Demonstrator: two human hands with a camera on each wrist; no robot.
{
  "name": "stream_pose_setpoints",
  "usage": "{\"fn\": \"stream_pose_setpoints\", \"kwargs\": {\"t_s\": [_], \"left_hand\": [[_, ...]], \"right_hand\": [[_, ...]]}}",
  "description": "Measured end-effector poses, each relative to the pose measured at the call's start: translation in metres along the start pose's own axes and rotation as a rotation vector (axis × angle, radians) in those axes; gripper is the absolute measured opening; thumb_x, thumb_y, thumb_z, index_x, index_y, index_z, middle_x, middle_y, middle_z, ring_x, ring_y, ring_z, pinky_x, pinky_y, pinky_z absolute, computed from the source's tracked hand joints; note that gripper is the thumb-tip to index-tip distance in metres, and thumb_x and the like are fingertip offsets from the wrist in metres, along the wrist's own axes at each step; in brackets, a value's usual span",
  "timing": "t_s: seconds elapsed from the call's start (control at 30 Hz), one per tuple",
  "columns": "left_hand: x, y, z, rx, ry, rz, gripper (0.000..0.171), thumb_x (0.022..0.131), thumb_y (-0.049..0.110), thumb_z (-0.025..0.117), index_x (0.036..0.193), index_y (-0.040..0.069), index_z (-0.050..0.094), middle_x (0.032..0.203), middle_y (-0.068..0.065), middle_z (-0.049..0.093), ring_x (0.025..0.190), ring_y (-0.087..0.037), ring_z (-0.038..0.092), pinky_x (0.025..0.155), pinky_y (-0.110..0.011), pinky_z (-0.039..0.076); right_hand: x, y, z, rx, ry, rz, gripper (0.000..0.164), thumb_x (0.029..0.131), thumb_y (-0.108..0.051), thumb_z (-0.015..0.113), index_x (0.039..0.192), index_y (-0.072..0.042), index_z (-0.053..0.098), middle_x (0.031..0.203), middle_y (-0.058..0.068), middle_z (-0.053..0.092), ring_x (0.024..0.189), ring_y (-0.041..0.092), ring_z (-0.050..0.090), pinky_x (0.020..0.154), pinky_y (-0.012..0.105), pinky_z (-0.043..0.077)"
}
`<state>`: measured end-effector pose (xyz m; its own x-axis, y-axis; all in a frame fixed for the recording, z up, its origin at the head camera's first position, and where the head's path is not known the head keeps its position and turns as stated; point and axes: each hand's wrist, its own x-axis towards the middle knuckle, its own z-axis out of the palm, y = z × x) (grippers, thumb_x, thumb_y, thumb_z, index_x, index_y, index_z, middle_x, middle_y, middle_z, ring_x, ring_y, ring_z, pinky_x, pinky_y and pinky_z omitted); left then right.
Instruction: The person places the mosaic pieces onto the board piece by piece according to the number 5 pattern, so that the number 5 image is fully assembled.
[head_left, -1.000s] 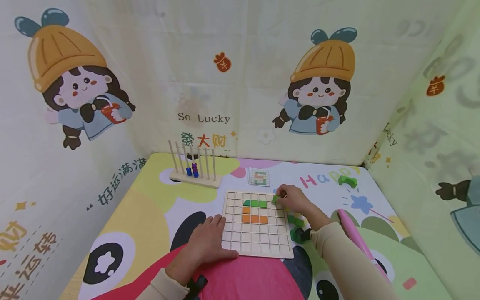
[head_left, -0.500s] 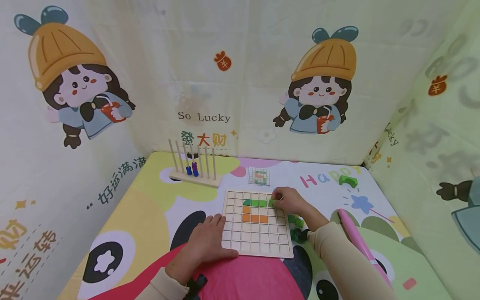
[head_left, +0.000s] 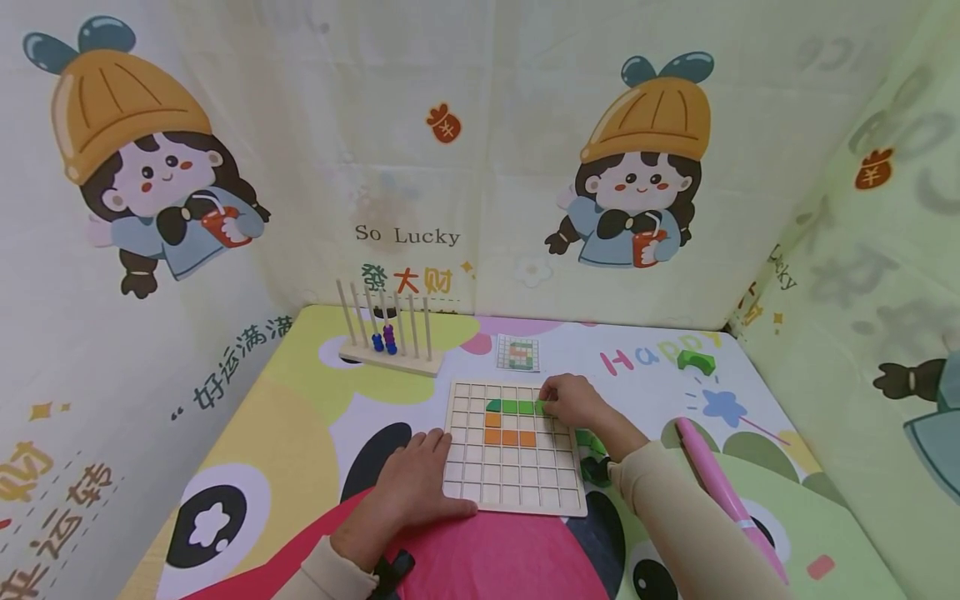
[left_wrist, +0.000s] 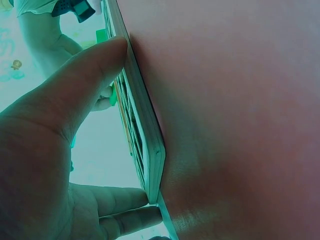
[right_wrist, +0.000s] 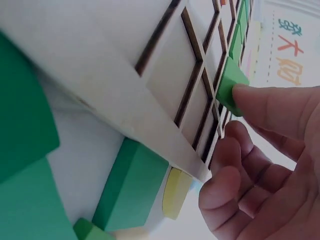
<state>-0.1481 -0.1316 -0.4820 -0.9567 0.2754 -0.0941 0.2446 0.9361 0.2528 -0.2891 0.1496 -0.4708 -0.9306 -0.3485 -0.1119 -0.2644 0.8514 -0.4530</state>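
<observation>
A wooden grid board (head_left: 517, 479) lies on the table in the head view. In its cells sit several green and orange blocks, among them an orange block (head_left: 492, 421). My left hand (head_left: 408, 479) rests against the board's near left corner, thumb along the front edge and straight fingers at the left side; the left wrist view shows the thumb (left_wrist: 95, 62) right at the edge. At the far right, my right hand (head_left: 577, 402) pinches a green block (right_wrist: 231, 82) between thumb and finger. That block sits at a cell at the end of the green row, its far side hidden by the fingers.
Loose green blocks (right_wrist: 132, 185) and a yellow block (right_wrist: 176, 194) lie beside the board's right edge. Behind the board are a pattern card (head_left: 517, 354) and a bead rack (head_left: 397, 360). A green arch block (head_left: 696, 362) and a pink pen-shaped stick (head_left: 720, 483) lie right.
My right hand has moved left with the green block, bringing it to the end of the green row, and lowered slightly. My left hand has stayed in place.
</observation>
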Motion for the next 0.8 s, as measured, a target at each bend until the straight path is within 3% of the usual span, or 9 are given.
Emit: {"fn": "stream_pose_setpoints", "kwargs": {"t_s": [0.23, 0.57, 0.8], "left_hand": [[-0.001, 0.002, -0.001, -0.009, -0.002, 0.005, 0.116, 0.067, 0.077, 0.079, 0.149, 0.001, 0.049, 0.149, -0.015, 0.053, 0.135, -0.037, 0.051, 0.104, -0.058, 0.049], [0.001, 0.002, 0.000, -0.008, -0.008, 0.000, 0.115, 0.067, 0.076, 0.079, 0.150, 0.003, 0.049, 0.148, -0.014, 0.053, 0.132, -0.034, 0.051, 0.104, -0.057, 0.050], [0.001, 0.000, 0.000, 0.004, 0.000, -0.001, 0.115, 0.067, 0.077, 0.079, 0.150, 0.003, 0.049, 0.148, -0.013, 0.053, 0.129, -0.032, 0.052, 0.101, -0.055, 0.051]], "right_hand": [[-0.002, -0.001, 0.002, -0.055, 0.013, -0.012, 0.007, 0.092, -0.008, 0.072, 0.097, -0.012, 0.076, 0.092, 0.002, 0.071, 0.083, 0.018, 0.061, 0.077, 0.040, 0.055], [-0.011, 0.015, -0.017, 0.039, 0.050, -0.004, 0.016, 0.101, -0.011, 0.061, 0.109, -0.006, 0.074, 0.105, 0.009, 0.072, 0.094, 0.025, 0.061, 0.088, 0.046, 0.054], [-0.022, 0.034, -0.027, 0.012, 0.044, -0.002, 0.018, 0.099, -0.014, 0.064, 0.110, -0.003, 0.073, 0.097, 0.009, 0.070, 0.083, 0.023, 0.059, 0.078, 0.041, 0.054]]}}
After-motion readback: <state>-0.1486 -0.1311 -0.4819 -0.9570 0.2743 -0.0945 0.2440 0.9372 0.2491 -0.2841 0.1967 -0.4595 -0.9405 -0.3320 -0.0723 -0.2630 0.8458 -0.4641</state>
